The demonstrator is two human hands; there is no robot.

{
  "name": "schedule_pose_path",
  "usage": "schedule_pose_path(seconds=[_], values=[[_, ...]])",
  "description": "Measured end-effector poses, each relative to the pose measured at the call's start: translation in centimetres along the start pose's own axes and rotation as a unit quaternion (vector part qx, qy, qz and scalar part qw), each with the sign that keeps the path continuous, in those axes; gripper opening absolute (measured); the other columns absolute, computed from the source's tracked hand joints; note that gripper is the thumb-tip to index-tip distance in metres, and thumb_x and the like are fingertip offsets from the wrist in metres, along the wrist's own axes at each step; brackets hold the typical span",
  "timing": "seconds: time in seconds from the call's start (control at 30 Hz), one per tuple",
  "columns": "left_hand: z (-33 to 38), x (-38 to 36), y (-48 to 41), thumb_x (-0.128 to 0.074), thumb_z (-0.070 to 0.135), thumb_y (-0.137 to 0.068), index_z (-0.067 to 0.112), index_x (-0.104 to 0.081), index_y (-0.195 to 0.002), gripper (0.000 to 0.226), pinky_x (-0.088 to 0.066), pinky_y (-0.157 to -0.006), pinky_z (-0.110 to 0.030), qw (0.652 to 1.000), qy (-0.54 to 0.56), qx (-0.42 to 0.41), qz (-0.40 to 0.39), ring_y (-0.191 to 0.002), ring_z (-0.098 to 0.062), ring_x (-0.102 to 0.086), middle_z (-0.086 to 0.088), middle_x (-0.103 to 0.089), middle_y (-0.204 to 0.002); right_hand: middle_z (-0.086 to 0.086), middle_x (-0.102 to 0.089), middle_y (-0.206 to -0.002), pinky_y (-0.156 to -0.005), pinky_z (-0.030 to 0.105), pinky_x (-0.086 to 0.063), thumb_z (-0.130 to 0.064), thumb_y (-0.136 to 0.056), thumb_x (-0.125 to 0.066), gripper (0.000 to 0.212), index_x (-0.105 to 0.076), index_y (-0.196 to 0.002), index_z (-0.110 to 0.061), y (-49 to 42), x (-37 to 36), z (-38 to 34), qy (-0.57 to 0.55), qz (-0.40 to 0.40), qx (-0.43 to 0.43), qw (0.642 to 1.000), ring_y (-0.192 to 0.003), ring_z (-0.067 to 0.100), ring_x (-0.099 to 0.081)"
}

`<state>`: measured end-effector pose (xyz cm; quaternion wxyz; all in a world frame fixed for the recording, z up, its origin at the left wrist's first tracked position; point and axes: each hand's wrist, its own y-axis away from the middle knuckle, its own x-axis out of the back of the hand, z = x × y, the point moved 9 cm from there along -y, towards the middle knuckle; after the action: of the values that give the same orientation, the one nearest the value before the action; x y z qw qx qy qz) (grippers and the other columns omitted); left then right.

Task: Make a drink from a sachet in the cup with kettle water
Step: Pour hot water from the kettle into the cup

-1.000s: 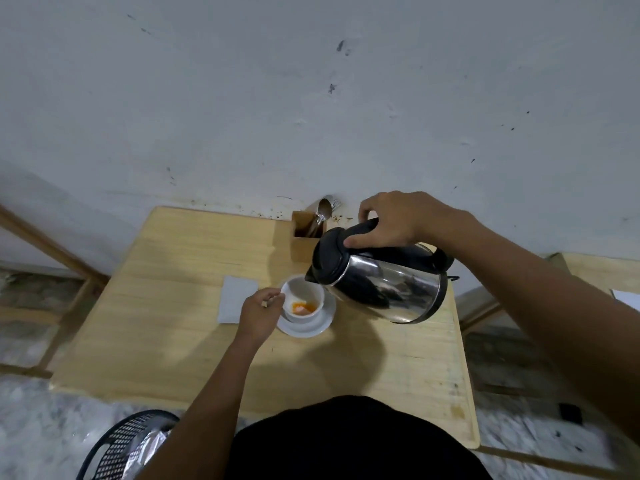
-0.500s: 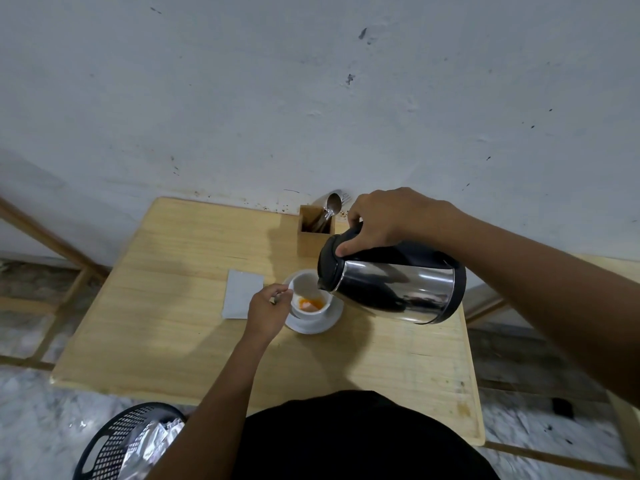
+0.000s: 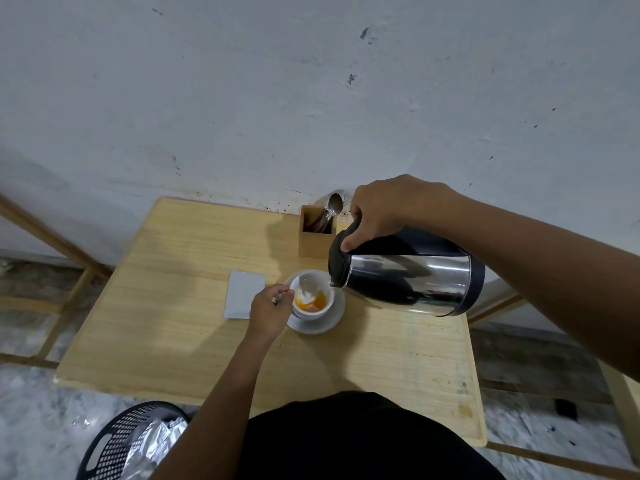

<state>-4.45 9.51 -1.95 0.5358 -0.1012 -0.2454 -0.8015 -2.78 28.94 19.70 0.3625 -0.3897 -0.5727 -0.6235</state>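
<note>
A white cup (image 3: 313, 311) stands on a white saucer (image 3: 330, 323) in the middle of the wooden table (image 3: 173, 327). Orange liquid and white foam show inside the cup. My left hand (image 3: 269, 313) grips the cup's handle on its left side. My right hand (image 3: 384, 211) holds the black handle of a steel kettle (image 3: 412, 282), tipped nearly level, its spout right over the cup's right rim. A thin stream of water runs into the cup.
A grey sachet (image 3: 244, 297) lies flat left of the cup. A wooden holder (image 3: 317, 239) with spoons (image 3: 332, 206) stands at the wall behind the kettle. A black mesh basket (image 3: 114, 441) with foil wrappers sits on the floor at the lower left.
The kettle has tipped further and come down to the cup's rim. Water now falls into the cup, and the orange powder has turned to liquid with foam. My left hand stays on the handle.
</note>
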Motion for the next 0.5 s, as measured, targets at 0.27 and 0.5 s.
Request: schedule_pose_path(seconds=[0.27, 0.5], values=[[0.27, -0.04, 0.10, -0.058, 0.018, -0.091, 0.007, -0.069, -0.104, 0.020, -0.039, -0.071, -0.019, 1.000, -0.005, -0.006, -0.001, -0.092, -0.014, -0.056, -0.006, -0.065, -0.103, -0.004, -0.064, -0.071, -0.061, 0.029, -0.042, -0.074, -0.070, -0.064, 0.054, -0.060, -0.077, -0.021, 0.12, 0.24, 0.44, 0.001, -0.007, -0.004, 1.000, -0.068, 0.015, -0.060], [0.43, -0.06, 0.22, -0.058, 0.018, -0.092, 0.006, -0.069, -0.105, 0.021, -0.039, -0.074, -0.020, 1.000, -0.013, -0.005, -0.002, -0.092, -0.014, -0.056, -0.002, -0.062, -0.100, -0.003, -0.067, -0.072, -0.057, 0.028, -0.038, -0.074, -0.071, -0.064, 0.056, -0.064, -0.082, -0.019, -0.05, 0.02, 0.44, -0.008, -0.023, -0.003, 1.000, -0.067, 0.015, -0.061]])
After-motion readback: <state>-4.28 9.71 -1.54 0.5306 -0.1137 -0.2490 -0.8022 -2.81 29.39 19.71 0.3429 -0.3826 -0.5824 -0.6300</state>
